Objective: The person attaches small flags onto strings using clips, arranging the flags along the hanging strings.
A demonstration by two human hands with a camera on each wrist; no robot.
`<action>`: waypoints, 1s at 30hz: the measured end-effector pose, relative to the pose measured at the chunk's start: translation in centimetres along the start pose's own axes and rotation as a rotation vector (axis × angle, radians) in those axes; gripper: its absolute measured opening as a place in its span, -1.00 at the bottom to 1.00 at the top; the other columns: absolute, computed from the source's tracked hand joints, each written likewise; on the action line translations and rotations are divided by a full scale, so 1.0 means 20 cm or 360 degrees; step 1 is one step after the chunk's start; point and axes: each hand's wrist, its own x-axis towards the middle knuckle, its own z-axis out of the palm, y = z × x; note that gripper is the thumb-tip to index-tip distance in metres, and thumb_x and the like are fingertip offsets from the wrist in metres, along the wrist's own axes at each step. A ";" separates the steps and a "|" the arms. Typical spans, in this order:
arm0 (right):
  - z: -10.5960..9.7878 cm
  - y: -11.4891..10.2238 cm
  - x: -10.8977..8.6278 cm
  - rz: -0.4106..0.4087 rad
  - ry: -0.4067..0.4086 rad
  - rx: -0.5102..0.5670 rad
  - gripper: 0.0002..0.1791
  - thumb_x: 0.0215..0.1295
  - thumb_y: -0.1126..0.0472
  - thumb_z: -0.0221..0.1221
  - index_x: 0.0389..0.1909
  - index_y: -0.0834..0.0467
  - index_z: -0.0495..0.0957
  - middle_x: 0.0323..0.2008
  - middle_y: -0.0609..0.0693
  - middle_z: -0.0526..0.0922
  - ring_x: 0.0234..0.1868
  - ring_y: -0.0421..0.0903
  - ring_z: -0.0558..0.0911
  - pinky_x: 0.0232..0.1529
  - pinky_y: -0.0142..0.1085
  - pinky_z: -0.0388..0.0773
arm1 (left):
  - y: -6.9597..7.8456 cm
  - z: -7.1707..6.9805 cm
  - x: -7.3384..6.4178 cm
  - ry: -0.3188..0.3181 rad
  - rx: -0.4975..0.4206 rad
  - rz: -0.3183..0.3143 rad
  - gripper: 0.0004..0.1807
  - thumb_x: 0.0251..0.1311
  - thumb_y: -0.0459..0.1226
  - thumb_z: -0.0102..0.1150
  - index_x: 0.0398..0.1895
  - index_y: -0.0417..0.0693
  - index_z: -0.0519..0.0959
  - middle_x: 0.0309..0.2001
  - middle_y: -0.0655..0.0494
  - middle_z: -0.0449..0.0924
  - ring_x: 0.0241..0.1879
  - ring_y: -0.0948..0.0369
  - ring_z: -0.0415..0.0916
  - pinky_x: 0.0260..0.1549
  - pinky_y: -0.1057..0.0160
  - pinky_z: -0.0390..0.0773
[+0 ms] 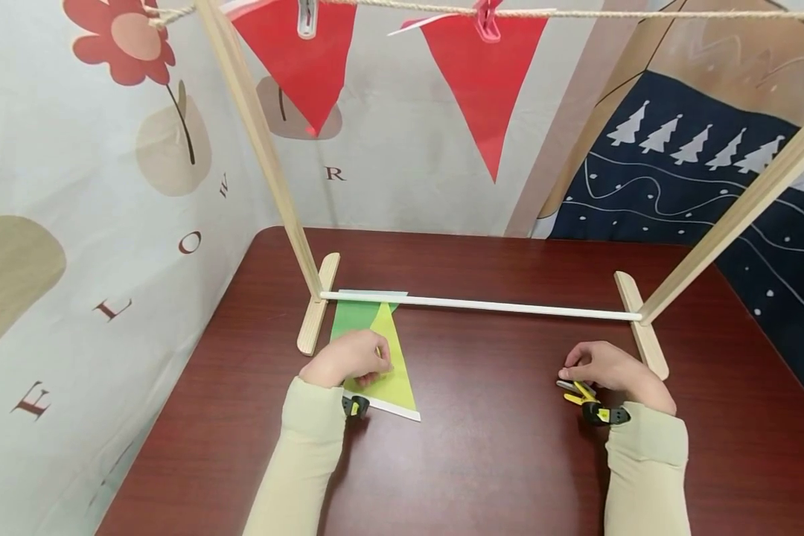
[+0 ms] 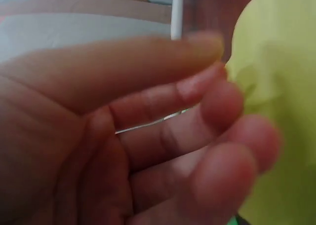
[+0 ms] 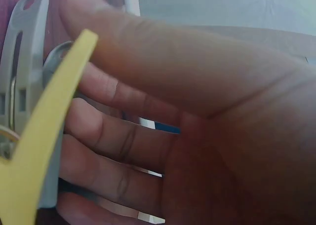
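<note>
A yellow pennant point(image 1: 400, 376) with a white edge strip lies partly over a green pennant point(image 1: 358, 316) on the table. My left hand point(image 1: 358, 356) is over the yellow one, its thumb and index fingertips close together right at the paper. I cannot tell whether they pinch it. At the right, my right hand point(image 1: 606, 366) is beside a few clothespins. In the right wrist view its loosely bent fingers reach the side of a grey clothespin point(image 3: 22, 52), thumb apart from the fingers. A yellow clothespin point(image 3: 47, 119) stands nearer the camera.
A wooden frame carries a rope point(image 1: 596, 15) across the top. Two red pennants point(image 1: 485, 82) hang there from clothespins. A white rod point(image 1: 509, 306) joins its two wooden feet point(image 1: 318, 309) low over the table point(image 1: 482, 447). Printed cloths surround the back and left.
</note>
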 end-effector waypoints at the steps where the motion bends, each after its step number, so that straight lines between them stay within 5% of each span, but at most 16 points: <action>1: 0.00 0.00 0.00 -0.0002 0.0003 -0.0001 -0.68 0.03 0.02 0.24 -0.38 0.20 0.50 -0.57 -0.06 0.48 -0.55 -0.13 0.44 -0.52 -0.28 0.38 | 0.00 0.01 0.00 -0.0030 -0.0002 -0.0007 -0.88 0.03 -0.24 0.17 -0.58 -0.03 0.50 -0.73 0.07 0.50 -0.75 0.22 0.46 -0.68 0.34 0.43; 11: -0.02 -0.02 0.00 0.0098 -0.0032 -0.0025 -0.54 0.01 -0.14 0.21 -0.34 0.20 0.48 -0.56 -0.03 0.46 -0.53 -0.11 0.41 -0.52 -0.28 0.35 | 0.03 0.04 -0.06 -0.0128 0.0071 0.0095 -0.79 -0.09 -0.14 0.30 -0.55 0.04 0.44 -0.76 0.16 0.38 -0.82 0.25 0.35 -0.64 0.29 0.43; 21: -0.01 -0.03 -0.06 0.0011 -0.0014 -0.0107 -0.49 -0.03 -0.16 0.24 -0.29 0.20 0.42 -0.52 -0.04 0.43 -0.47 -0.13 0.39 -0.46 -0.28 0.31 | 0.06 0.12 -0.13 -0.0003 0.0472 0.0216 -0.64 -0.28 -0.06 0.38 -0.49 0.08 0.38 -0.60 0.29 0.36 -0.55 0.28 0.31 -0.55 0.30 0.32; 30: 0.01 -0.03 -0.09 -0.0163 0.0000 -0.0205 -0.40 -0.15 -0.03 0.35 -0.14 0.26 0.46 -0.37 0.06 0.45 -0.38 -0.09 0.43 -0.40 -0.24 0.38 | 0.05 0.13 -0.15 0.0070 0.0566 0.0172 -0.66 -0.32 -0.16 0.40 -0.54 0.06 0.38 -0.63 0.26 0.33 -0.57 0.27 0.30 -0.60 0.27 0.29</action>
